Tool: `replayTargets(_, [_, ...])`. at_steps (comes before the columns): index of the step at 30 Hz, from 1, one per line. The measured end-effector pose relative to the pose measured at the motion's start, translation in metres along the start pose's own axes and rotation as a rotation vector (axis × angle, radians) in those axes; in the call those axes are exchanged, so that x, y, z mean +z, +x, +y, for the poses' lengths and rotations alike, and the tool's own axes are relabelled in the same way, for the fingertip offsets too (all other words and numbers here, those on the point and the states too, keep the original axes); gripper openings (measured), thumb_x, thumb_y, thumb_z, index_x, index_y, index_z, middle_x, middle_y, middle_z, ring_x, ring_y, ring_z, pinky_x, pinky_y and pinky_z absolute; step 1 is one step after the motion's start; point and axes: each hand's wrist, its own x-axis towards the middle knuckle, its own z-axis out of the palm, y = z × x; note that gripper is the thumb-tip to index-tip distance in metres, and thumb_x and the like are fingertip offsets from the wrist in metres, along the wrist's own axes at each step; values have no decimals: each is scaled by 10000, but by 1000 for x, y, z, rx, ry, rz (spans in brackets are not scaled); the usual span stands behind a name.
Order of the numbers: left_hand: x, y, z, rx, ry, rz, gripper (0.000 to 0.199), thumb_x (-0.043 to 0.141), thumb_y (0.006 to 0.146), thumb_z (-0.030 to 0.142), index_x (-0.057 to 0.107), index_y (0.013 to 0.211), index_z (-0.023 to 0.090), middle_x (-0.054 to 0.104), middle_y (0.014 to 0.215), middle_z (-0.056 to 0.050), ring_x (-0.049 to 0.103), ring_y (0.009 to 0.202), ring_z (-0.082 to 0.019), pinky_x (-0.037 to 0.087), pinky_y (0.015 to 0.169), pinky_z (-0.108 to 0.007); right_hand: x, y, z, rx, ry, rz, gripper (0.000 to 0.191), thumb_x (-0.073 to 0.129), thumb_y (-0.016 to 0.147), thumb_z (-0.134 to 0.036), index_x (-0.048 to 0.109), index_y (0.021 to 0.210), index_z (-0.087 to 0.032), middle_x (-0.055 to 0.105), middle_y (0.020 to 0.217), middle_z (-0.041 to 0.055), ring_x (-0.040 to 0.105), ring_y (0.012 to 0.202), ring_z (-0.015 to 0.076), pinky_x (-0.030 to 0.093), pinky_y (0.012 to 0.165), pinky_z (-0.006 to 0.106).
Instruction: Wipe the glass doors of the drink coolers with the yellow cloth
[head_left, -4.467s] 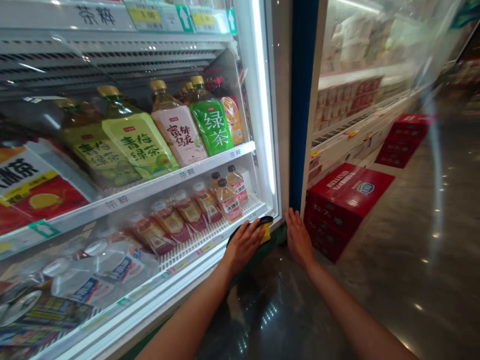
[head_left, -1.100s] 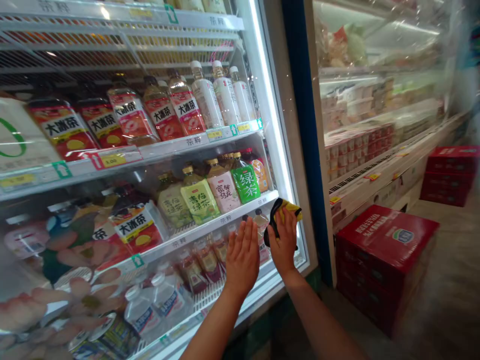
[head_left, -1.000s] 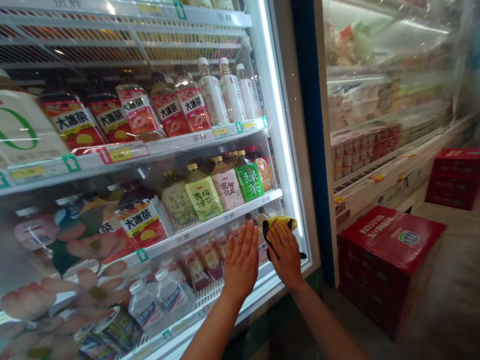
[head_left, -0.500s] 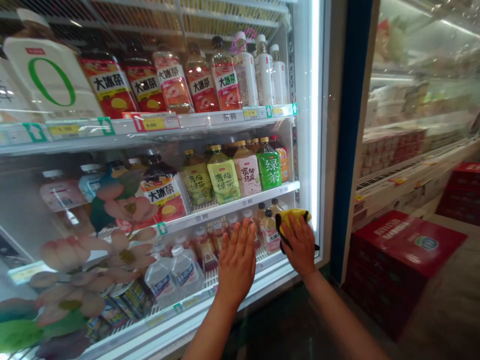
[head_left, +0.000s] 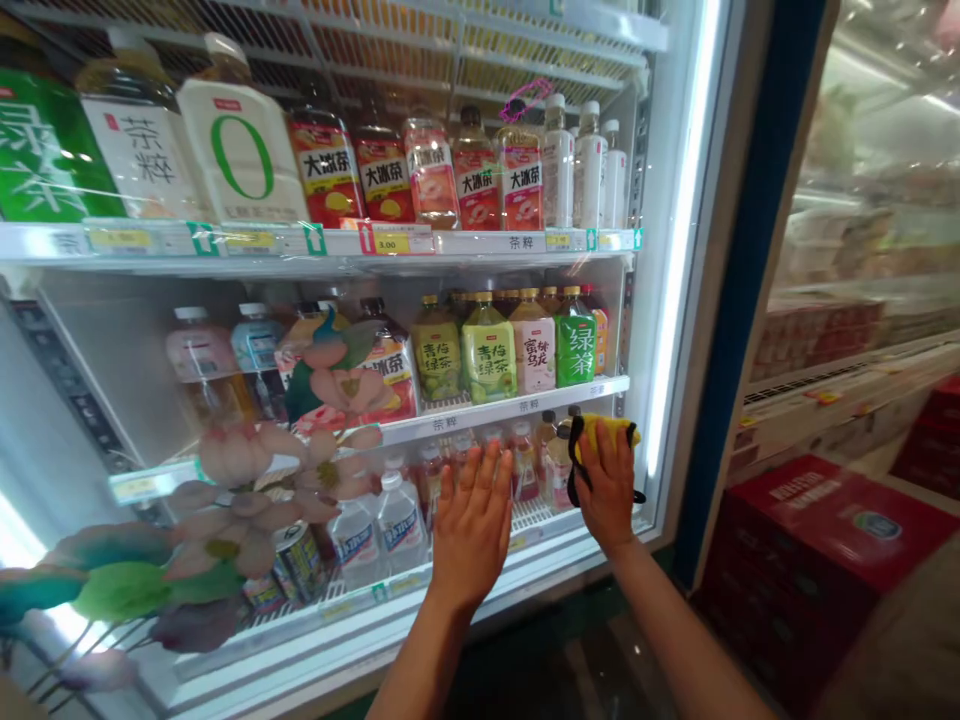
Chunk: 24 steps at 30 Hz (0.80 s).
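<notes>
A glass door fronts a lit drinks cooler. Flat against the glass, with fingers stretched out, lies my left hand, holding nothing. To its right, my right hand presses a yellow cloth with black edging to the glass near the door's right side. Part of the cloth is hidden under the fingers. Behind the glass, tea bottles stand on the middle shelf, above both hands. Clear bottles stand on the lowest shelf, left of my left hand.
Lotus flower decals cover the glass at lower left. Larger bottles fill the upper shelf. A dark blue post edges the cooler at right. Red boxes are stacked on the floor beyond it, before another shelved cooler.
The view has swung left, so the shelves sit further right and the green tea bottle at upper left shows. Both hands stay at the glass, the right still on the cloth.
</notes>
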Motion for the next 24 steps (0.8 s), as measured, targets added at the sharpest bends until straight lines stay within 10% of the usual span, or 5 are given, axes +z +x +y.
replayTargets(6, [-13,-10,-21,-28,38,13,724,506,1023,267,138,1640,186,407,1607,-102,87,1589,-199,-13,1307,-498,13,19,-68,56,48,-59,641,479,1011,-355,285,1620,-305,353,1663,88,108,1591,345,174,1229,678])
replayTargets(13, [-24,-24,-37,-32,57,34,686,486,1033,275,172,1636,187,443,1585,-116,98,1589,-200,-13,1300,-527,8,-10,-47,-173,-33,-14,626,552,967,-273,397,1568,-358,521,1562,35,290,1543,289,237,1244,545])
replayTargets(18, [-38,-32,-53,-51,85,13,703,519,1024,300,187,1632,183,436,1585,-128,81,1588,-200,-34,1295,-539,21,21,-105,7,-85,6,635,536,991,-348,361,1595,-262,385,1644,125,182,1570,367,241,1200,644])
replayTargets(24, [-48,-40,-67,-71,118,-11,749,573,1001,366,217,1627,160,411,1595,-154,61,1585,-217,-59,1289,-541,13,-5,-119,-273,3,-22,477,490,1012,-356,533,1483,-286,570,1519,47,241,1564,251,127,1278,515])
